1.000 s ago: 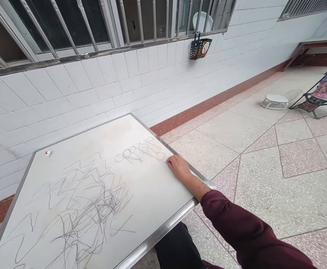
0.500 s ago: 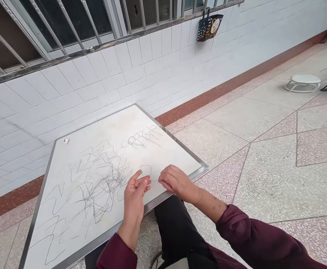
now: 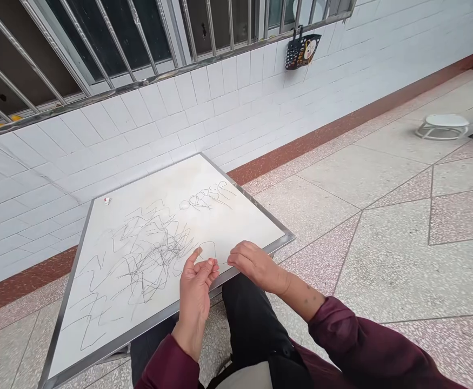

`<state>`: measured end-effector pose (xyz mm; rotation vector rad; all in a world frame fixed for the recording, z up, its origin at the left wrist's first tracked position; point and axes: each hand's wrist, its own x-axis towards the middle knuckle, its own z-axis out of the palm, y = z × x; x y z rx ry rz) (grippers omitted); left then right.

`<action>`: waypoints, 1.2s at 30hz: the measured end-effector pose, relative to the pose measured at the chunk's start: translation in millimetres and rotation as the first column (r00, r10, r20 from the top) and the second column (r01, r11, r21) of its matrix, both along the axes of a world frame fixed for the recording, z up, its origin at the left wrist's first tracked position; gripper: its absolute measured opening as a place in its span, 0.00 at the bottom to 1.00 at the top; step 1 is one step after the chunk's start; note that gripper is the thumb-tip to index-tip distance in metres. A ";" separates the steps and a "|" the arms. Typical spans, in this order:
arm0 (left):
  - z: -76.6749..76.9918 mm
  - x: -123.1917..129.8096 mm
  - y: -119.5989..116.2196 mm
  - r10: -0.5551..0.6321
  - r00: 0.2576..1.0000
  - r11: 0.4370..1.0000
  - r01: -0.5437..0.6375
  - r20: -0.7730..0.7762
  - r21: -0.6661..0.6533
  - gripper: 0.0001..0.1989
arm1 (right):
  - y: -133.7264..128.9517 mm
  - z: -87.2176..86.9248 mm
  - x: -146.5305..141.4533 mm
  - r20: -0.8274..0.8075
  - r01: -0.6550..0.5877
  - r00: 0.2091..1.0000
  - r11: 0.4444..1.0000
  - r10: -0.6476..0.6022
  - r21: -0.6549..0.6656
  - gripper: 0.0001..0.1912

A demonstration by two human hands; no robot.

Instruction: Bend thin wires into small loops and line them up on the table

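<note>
A thin dark wire [image 3: 215, 248] bent into a rough loop is pinched between the thumb and fingers of my left hand [image 3: 195, 289], over the near edge of the white table [image 3: 244, 227]. Its straight end runs right to my right hand [image 3: 258, 267], whose fingertips are closed on it. Left of my hands lies a tangled spread of loose bent wires [image 3: 155, 265] on the tabletop. Farther back, several wires with round loops at one end [image 3: 207, 197] are laid side by side in a row.
A small red-and-white item [image 3: 107, 200] sits at the table's far left corner. White tiled wall [image 3: 147, 124] and a barred window [image 3: 118, 38] stand behind. A dark basket [image 3: 302, 51] hangs from the bars. A white stool [image 3: 442, 127] is on the floor at right.
The view has shifted slightly, so the table and wall sit a little differently in the picture. Both hands keep their hold on the looped wire, with little change in pose.
</note>
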<state>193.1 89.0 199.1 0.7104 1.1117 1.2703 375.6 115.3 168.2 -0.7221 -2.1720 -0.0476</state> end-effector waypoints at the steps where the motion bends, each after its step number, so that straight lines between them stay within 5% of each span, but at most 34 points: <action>1: 1.1 -0.7 -2.2 0.003 1.000 1.000 -0.003 0.006 0.005 0.29 | -2.2 0.9 -0.1 0.009 -0.002 1.000 1.000 0.002 0.001 0.07; 23: 10.4 -23.3 -38.4 0.083 0.984 0.986 -0.059 -0.157 0.155 0.28 | -51.4 15.2 -55.9 0.055 0.328 0.943 0.944 -0.329 0.033 0.06; 36: 4.7 -41.8 -43.2 0.120 0.976 0.982 -0.090 -0.180 0.169 0.29 | -62.0 2.0 -38.3 0.055 0.341 0.939 0.940 -0.339 -0.031 0.09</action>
